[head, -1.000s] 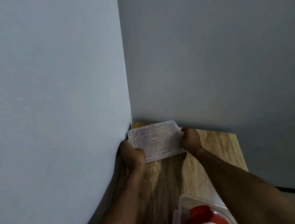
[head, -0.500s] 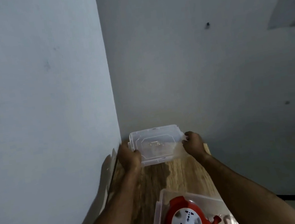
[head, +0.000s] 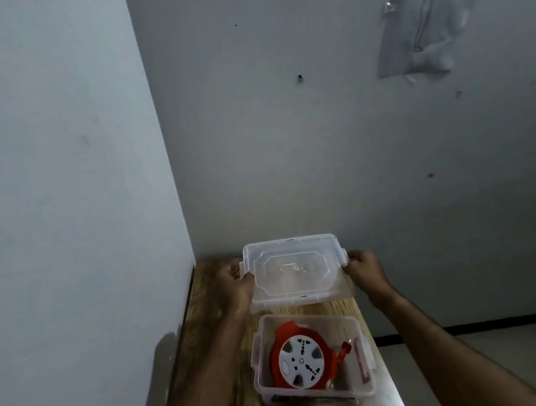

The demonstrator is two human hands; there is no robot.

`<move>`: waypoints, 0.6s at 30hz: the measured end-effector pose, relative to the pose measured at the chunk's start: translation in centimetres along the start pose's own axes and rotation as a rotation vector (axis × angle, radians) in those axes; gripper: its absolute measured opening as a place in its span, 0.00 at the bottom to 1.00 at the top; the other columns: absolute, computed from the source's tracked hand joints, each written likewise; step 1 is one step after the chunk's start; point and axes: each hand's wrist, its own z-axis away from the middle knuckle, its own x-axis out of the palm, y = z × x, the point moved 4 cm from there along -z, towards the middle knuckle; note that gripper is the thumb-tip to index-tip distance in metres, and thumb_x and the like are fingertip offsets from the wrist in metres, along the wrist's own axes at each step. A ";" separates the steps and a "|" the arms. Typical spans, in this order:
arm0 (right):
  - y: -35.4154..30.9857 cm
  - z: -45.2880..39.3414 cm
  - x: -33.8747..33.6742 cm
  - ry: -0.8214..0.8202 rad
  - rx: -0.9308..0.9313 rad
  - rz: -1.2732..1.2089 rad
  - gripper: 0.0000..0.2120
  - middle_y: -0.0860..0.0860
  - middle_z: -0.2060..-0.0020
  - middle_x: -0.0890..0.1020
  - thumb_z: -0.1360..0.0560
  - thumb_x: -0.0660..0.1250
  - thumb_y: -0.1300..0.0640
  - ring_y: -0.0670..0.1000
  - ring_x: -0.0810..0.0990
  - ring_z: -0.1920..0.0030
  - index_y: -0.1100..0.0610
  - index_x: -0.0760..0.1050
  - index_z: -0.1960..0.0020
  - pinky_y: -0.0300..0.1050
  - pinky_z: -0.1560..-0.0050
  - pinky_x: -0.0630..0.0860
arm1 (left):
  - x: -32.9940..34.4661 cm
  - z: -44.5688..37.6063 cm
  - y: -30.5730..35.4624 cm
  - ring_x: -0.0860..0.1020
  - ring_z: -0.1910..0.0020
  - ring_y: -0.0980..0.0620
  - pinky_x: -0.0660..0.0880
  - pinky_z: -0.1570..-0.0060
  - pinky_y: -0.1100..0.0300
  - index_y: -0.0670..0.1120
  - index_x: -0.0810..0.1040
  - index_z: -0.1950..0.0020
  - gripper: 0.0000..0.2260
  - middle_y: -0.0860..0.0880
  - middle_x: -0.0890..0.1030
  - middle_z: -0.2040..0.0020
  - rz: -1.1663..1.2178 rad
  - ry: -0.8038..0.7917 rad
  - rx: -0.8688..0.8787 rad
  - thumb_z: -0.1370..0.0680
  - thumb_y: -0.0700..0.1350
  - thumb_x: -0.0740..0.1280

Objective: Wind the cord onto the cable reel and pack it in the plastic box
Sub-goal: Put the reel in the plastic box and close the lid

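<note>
the clear lid is gripped at its short ends by the left hand and right hand. the open plastic box, holding the red cable reel, sits on the tabletop at 6 o'clock from the lid, long axes parallel.

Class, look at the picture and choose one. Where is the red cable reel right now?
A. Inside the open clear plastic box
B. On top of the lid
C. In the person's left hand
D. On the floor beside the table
A. The red cable reel lies inside the open plastic box, while both hands hold the lid beyond it.
</note>
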 end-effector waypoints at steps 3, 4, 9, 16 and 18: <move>1.0 1.9 -1.5 0.015 0.031 -0.027 0.07 0.62 0.58 0.84 0.26 0.64 0.66 0.60 0.84 0.59 0.62 0.81 0.57 0.58 0.57 0.82 | 0.1 2.2 -0.4 0.84 0.55 0.47 0.77 0.70 0.67 0.40 0.81 0.38 0.13 0.42 0.86 0.46 0.009 -0.055 -0.009 0.21 0.42 0.74; 1.4 2.4 -1.9 0.028 0.039 -0.037 0.07 0.65 0.57 0.84 0.26 0.64 0.66 0.60 0.83 0.61 0.66 0.80 0.56 0.56 0.59 0.81 | 0.1 2.7 -0.7 0.84 0.53 0.46 0.78 0.68 0.66 0.40 0.81 0.37 0.14 0.42 0.86 0.45 0.021 -0.052 -0.008 0.21 0.42 0.74; 3.2 6.3 -3.2 0.075 0.051 -0.079 0.18 0.66 0.57 0.83 0.31 0.63 0.54 0.53 0.79 0.64 0.69 0.80 0.54 0.47 0.63 0.74 | 0.1 5.6 -2.1 0.84 0.50 0.45 0.81 0.59 0.60 0.39 0.82 0.36 0.14 0.43 0.85 0.43 -0.032 -0.028 0.026 0.21 0.39 0.74; 6.6 11.1 -2.4 0.009 0.114 -0.013 0.06 0.56 0.58 0.85 0.23 0.65 0.62 0.55 0.85 0.59 0.60 0.82 0.51 0.56 0.57 0.84 | -1.0 9.0 -4.8 0.86 0.48 0.42 0.85 0.50 0.45 0.39 0.84 0.38 0.13 0.42 0.86 0.43 -0.173 -0.010 0.057 0.22 0.40 0.74; 7.5 12.1 -1.8 -0.013 0.122 -0.003 0.06 0.56 0.58 0.85 0.23 0.65 0.62 0.55 0.85 0.59 0.59 0.81 0.51 0.58 0.57 0.85 | -1.5 9.8 -5.8 0.87 0.49 0.42 0.86 0.51 0.44 0.40 0.84 0.38 0.13 0.41 0.87 0.43 -0.213 -0.017 0.052 0.22 0.41 0.75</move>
